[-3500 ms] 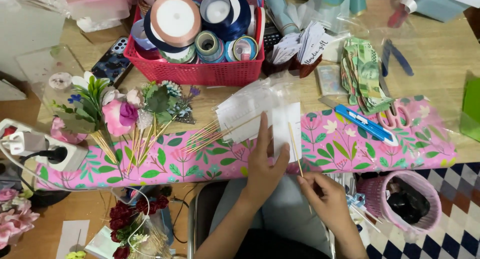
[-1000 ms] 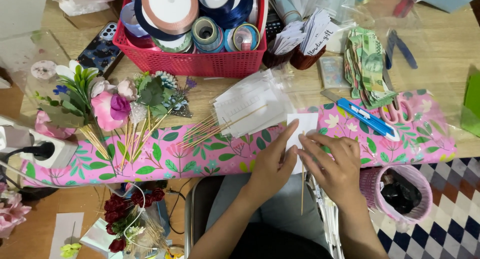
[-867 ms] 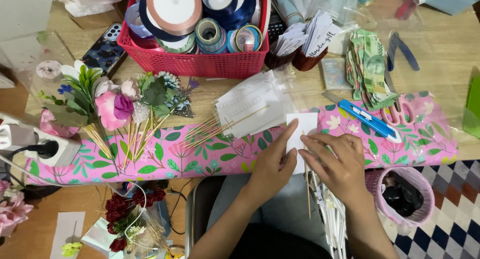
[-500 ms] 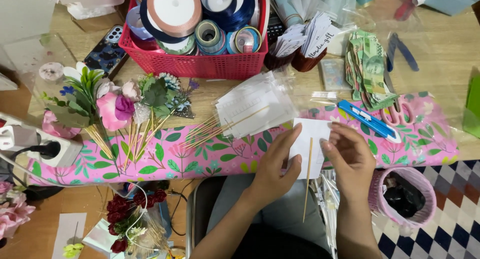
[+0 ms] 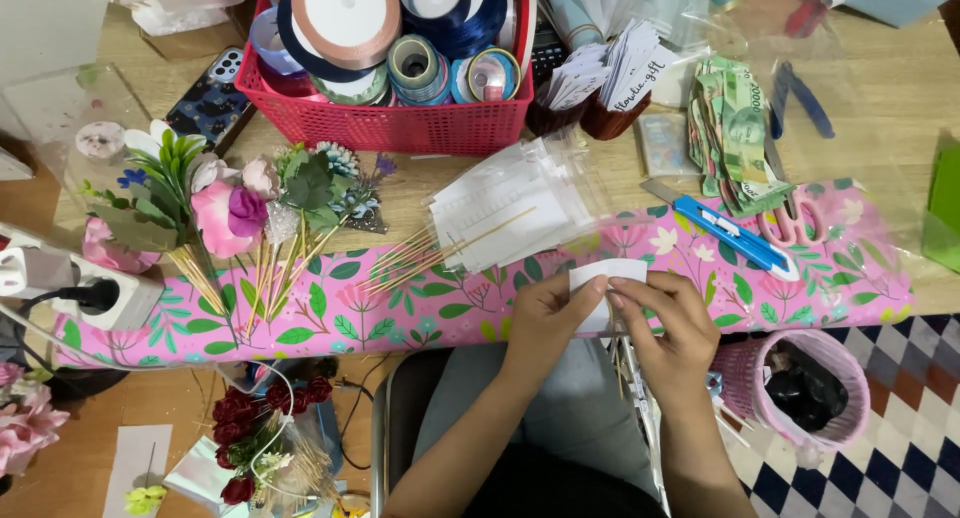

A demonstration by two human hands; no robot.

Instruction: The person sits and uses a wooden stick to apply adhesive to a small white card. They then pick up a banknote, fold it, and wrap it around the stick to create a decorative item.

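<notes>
A wooden tabletop (image 5: 600, 168) fills the upper part of the head view, its near edge covered by a long strip of pink wrapping paper printed with green leaves and flowers (image 5: 400, 298). Below the edge, a floor of dark and light chequered tiles (image 5: 910, 418) shows at the right. Both hands meet just over the paper strip: the left hand (image 5: 545, 313) and the right hand (image 5: 670, 323) each have their grip clamped on a small white rectangular paper card (image 5: 605, 278), held between them above the person's lap.

Behind the card lie a stack of clear plastic sleeves (image 5: 510, 203) and a bundle of thin wooden skewers (image 5: 430, 253). Farther back stands a red plastic mesh basket of ribbon spools (image 5: 390, 128). Artificial flowers on sticks (image 5: 230, 208) lie to the left, a blue utility knife (image 5: 730, 233) to the right. A pink woven basket (image 5: 800, 378) sits on the floor near the right hand.
</notes>
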